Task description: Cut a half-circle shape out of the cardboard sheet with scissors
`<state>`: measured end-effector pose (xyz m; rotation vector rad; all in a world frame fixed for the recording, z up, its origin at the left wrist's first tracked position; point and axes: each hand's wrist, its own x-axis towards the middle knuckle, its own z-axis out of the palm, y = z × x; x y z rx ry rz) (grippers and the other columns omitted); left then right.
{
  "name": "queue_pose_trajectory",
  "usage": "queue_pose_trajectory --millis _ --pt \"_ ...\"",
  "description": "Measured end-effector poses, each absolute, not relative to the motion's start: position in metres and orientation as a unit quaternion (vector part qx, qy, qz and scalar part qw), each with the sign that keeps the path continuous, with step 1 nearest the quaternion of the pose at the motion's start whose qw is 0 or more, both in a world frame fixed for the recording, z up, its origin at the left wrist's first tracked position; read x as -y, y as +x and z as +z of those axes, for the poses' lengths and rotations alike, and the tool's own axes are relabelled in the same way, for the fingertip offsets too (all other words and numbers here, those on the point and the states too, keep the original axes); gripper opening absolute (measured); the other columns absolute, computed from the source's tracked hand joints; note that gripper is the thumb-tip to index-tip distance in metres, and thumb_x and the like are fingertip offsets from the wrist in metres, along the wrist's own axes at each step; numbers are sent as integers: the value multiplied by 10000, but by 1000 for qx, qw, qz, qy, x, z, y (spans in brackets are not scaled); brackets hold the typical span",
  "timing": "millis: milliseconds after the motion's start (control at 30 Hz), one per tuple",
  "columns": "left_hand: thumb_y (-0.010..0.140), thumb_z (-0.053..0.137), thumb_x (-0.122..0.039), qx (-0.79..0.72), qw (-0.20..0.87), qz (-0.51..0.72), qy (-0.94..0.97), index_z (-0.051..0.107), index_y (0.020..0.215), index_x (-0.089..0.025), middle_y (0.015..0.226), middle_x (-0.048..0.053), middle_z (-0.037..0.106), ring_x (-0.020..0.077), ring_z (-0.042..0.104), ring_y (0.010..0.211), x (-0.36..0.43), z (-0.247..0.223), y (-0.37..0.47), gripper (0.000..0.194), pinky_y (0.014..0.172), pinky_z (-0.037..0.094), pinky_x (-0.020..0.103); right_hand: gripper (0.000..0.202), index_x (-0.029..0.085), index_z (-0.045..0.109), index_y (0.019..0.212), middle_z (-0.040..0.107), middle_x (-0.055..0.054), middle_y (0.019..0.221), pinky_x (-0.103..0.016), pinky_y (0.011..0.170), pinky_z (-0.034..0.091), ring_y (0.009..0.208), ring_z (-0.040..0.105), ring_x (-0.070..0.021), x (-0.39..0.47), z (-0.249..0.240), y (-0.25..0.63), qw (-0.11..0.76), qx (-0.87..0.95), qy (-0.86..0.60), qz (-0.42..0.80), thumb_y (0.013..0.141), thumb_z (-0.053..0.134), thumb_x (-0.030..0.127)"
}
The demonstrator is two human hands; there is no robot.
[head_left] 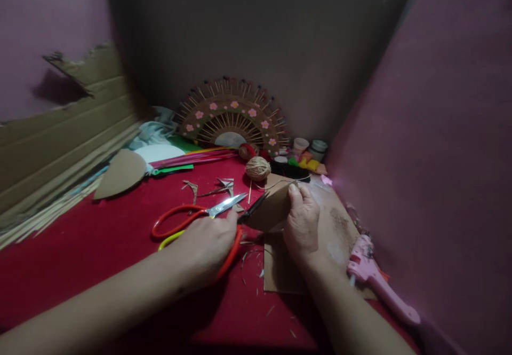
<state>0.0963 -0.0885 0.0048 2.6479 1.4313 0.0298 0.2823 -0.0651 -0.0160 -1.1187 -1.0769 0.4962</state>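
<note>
Left hand (212,236) grips orange-handled scissors (232,255), right hand (301,224) pinches brown cardboard (275,213). Turning the brown cardboard beats twisting the wrist imo.

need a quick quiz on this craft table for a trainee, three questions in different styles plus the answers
1. Multiple choice: what does the left hand hold?
a) a paintbrush
b) dark-bladed scissors
c) a hammer

2. True or false: the twine ball sits inside a cup.

3. Fill the blank: to the right of the right hand, which holds brown cardboard, lies a pink ____.

Key:
1. b
2. False; it sits on the red surface, in front of the flower-decorated fan.
3. glue gun
</note>
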Motion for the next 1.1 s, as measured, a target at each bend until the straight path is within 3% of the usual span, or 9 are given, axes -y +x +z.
queue_pose_trajectory --millis 100,200,367,733,1100 --pt "724 482 -159 -472 46 -51 879 313 1349 20 897 196 695 368 682 800 95 9 105 672 638 514 434 215 185 575 743 530 41 721 -268 694 365 699 453 -130 66 -17 280 688 486 -486 233 856 495 350" --pt "785 431 -183 -472 57 -45 879 325 1343 29 907 212 698 361 682 827 95 11 110 606 667 517 437 217 182 585 750 522 41 720 -265 681 353 683 427 -128 66 -16 279 685 480 -492 242 857 493 346" --pt "742 443 -113 -465 56 -50 882 348 1334 45 890 212 704 365 686 803 94 15 113 621 669 514 444 221 187 557 702 478 51 680 -262 670 334 655 387 -123 68 -14 279 676 487 -496 246 861 485 322" --pt "852 397 -225 -454 37 -39 889 384 1335 23 763 191 701 375 680 699 86 5 115 543 620 510 468 218 193 567 751 493 48 695 -267 612 317 628 370 -122 67 -22 278 677 471 -495 275 858 493 368" --pt "779 437 -182 -458 46 -23 887 344 1357 -19 720 152 697 342 684 662 80 -3 104 609 557 487 392 216 202 579 773 530 38 706 -270 610 352 618 404 -130 67 -23 275 687 454 -476 308 840 502 392"
